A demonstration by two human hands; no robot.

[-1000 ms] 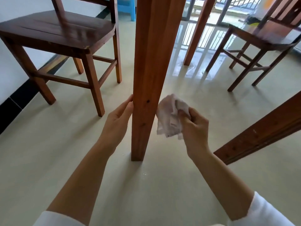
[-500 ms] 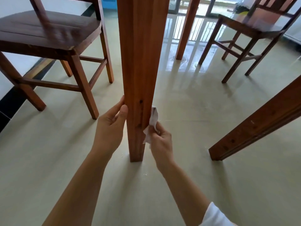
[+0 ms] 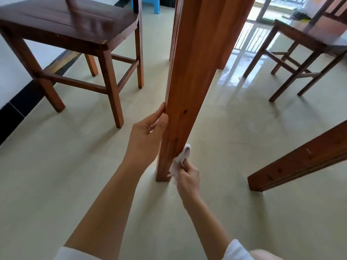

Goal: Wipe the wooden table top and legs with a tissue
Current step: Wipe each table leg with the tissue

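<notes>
A reddish-brown wooden table leg [image 3: 189,76] stands upright on the pale floor in the middle of the head view. My left hand [image 3: 145,137] holds its left side, thumb on the near face and fingers round the far edge. My right hand [image 3: 188,177] grips a crumpled white tissue [image 3: 181,159] and presses it against the right side of the leg, close to its foot. The table top is out of view.
A dark wooden chair [image 3: 71,34] stands at the left near the white wall. Another chair [image 3: 308,45] is at the upper right. A second table leg [image 3: 300,160] slants in from the right, and a third [image 3: 232,32] stands behind. The glossy floor reflects a bright doorway.
My right hand brought the tissue from the air onto the leg, then slid it down toward the foot. My left hand kept its hold on the leg.
</notes>
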